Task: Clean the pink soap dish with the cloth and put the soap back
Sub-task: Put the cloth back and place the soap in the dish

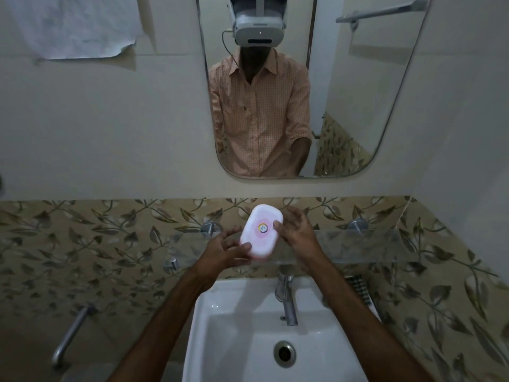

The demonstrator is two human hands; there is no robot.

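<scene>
Head view, step in hand: opening stage. The dish is closed and not yet wiped, as I judge it.
Mirror (358,106): on the wall above the work.
Sink (239,326): white, below my forearms, tap (286,296) at its back edge.
Glass shelf (371,244): along the tiled wall, just behind the dish.
Pink soap dish (261,234): held up in front of the shelf, above the tap; I cannot tell whether it touches the glass.
Long axis: near to far, the far end leaning slightly right toward the tiles, the lid face tipped up at me.
Right hand (298,232): thumb tip rests on the lid, fingers spread and straight past the right edge, clasping nothing.
Left hand (223,250): curled round the near end, thumb on top, carrying the weight.
Checked object (359,285): at the sink's right edge, possibly the cloth.
Sticker (263,228): 1, round, mid-lid.
Soap: unseen.
Next move calls for: lifting the lid with my right thumb while the left holds firm; the plastic may be slippery.
</scene>
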